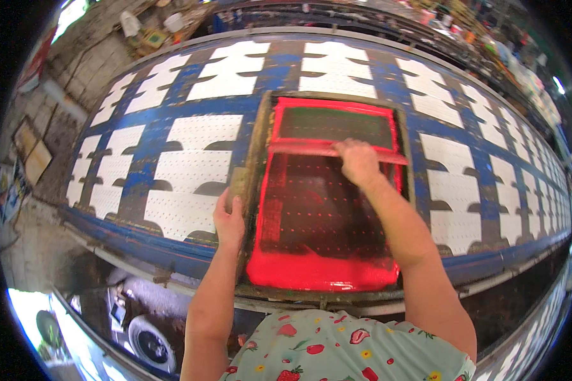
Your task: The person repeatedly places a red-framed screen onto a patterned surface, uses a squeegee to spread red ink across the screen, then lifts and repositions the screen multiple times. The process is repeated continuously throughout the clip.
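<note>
A screen printing frame [256,159] lies across the blue table, its mesh smeared with bright red ink [318,270]. My right hand [360,164] is closed on a squeegee [299,150] that spans the mesh in its far half. The ink is thickest along the near end of the mesh, and a dark dotted area shows between there and the squeegee. At the frame's left side, my left hand [230,219] grips the edge by a small tan tab [238,181]; some of its fingers are hidden.
White cut fabric pieces [194,155] with small dots lie in rows on the blue printing table [146,136], on both sides of the frame and beyond it. A rail [489,284] runs along the near edge. A wheel [152,343] stands below at left.
</note>
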`<state>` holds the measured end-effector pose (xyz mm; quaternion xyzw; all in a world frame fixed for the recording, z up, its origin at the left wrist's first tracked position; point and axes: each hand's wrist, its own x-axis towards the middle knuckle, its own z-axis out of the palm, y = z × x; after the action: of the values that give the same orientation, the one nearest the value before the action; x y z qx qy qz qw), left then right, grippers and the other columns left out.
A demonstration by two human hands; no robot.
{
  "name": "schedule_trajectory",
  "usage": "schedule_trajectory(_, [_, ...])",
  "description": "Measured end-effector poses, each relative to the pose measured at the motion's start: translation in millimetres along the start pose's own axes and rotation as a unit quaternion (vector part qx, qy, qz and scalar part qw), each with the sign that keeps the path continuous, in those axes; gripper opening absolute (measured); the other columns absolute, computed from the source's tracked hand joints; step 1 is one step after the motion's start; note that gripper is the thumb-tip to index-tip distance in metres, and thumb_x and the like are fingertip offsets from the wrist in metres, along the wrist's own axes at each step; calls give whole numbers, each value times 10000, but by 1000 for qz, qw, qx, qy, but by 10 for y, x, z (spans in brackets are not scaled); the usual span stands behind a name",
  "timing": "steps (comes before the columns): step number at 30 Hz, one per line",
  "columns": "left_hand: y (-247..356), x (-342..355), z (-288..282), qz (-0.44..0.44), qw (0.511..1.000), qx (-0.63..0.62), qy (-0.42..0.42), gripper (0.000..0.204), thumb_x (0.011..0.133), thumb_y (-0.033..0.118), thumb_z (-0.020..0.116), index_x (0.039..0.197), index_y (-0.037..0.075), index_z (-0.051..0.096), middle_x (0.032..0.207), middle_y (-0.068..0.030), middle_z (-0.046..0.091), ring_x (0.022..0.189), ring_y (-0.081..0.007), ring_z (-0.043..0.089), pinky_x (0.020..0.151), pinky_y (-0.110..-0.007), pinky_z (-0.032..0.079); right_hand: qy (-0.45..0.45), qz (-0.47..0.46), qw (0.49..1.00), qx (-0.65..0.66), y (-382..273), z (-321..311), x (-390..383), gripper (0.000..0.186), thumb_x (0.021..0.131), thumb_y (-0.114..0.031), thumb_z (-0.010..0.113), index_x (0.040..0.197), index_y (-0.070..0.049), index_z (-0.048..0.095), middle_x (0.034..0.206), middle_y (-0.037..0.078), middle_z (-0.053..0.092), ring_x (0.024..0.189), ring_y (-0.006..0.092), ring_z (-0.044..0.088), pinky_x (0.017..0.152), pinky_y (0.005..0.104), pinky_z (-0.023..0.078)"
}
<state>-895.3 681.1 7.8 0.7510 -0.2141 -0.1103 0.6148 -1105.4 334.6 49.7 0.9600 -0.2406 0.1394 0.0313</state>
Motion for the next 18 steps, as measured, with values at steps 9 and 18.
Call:
schedule_trajectory(9, [117,-55,5,-44,998,37,11,438,1131,113,702,1538,-39,650,1398,-125,758,1287,-185,696,1126,-345,540,-53,38,998,14,855,237,1482,392,958,-72,668,1316,-155,802,1138,206,821,1099,402,803,951,547,651])
schedule_trajectory(18, [-15,-40,-7,-50,998,20,16,429,1133,107,695,1535,-36,652,1399,-122,755,1295,-197,693,1146,-359,532,-65,-15,998,-8,1057,306,1677,314,947,-85,677,1233,-105,803,1104,206,827,1088,417,801,949,555,644])
